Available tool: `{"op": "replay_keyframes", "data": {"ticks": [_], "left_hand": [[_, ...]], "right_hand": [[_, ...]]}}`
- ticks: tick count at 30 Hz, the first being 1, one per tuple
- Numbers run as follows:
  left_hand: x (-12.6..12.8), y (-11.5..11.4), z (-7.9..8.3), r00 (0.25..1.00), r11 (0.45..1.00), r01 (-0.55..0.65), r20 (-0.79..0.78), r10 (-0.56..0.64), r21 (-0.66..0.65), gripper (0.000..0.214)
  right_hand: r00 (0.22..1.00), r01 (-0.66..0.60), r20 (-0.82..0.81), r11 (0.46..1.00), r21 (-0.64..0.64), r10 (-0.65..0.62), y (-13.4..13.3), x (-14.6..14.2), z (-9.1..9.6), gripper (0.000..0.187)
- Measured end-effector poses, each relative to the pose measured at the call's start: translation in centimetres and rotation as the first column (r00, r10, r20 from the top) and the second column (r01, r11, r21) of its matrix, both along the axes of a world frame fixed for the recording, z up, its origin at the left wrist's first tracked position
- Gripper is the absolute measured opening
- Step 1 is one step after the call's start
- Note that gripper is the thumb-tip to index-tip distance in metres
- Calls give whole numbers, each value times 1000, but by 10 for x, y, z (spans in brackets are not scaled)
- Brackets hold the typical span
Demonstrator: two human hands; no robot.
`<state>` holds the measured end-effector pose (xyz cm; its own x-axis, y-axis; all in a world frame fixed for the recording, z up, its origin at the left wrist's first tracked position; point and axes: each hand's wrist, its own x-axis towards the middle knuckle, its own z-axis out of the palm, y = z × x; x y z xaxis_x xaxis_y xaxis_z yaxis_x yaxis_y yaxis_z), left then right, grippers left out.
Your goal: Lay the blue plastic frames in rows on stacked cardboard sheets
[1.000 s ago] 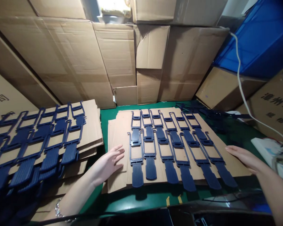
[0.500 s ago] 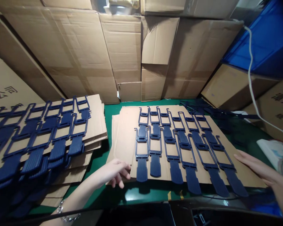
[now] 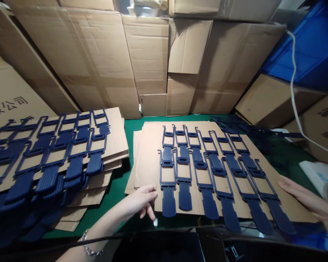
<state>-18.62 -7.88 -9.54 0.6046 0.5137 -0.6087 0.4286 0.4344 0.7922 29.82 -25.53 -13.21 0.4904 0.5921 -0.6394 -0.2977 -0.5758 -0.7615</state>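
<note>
A cardboard sheet (image 3: 150, 160) lies in front of me, bearing two rows of dark blue plastic frame-like parts (image 3: 184, 196) with ribbed flat tabs; the front tabs overhang its near edge. My left hand (image 3: 142, 200) closes on the sheet's left edge near the front corner, thumb and forefinger at the edge and other fingers curled below. At the right edge, my right hand (image 3: 300, 193) grips the same sheet, its thumb side on top and the other fingers hidden beneath. Beneath it, more cardboard (image 3: 131, 178) shows at the left.
To the left stands a stack of cardboard sheets (image 3: 116, 134) layered with similar blue parts (image 3: 79, 145). Loose dark parts (image 3: 235, 123) lie on the green table (image 3: 120, 189) at the back right. Cardboard boxes (image 3: 98, 62) wall the back, and a white cable (image 3: 293, 87) hangs at right.
The view has shifted slightly. The loaded sheet has moved a little toward me and to the right, and my left hand has closed in on its left edge.
</note>
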Motion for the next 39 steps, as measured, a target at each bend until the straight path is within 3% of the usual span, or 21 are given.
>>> {"op": "replay_keyframes", "data": {"ticks": [7,14,22,28,32,39], "left_hand": [[-4,-3,-9,999,991,-14,36,10,129,35],[-16,-2,3,985,976,-159,92,146,151,35],[-41,11,7,981,958,-192,57,184,212,55],[-58,20,34,986,948,-168,36,164,270,53],[-74,27,57,983,940,-175,5,181,292,49],[-127,42,83,946,884,-312,30,323,348,50]], "right_hand": [[998,-41,54,996,76,37,6,-2,-1,68],[982,-123,159,984,130,102,33,-14,6,63],[985,-132,139,973,191,106,69,-43,21,62],[987,-119,132,970,214,91,91,-57,41,54],[978,-181,152,951,250,146,112,-64,58,52],[954,-273,191,930,246,230,168,-113,98,42]]}}
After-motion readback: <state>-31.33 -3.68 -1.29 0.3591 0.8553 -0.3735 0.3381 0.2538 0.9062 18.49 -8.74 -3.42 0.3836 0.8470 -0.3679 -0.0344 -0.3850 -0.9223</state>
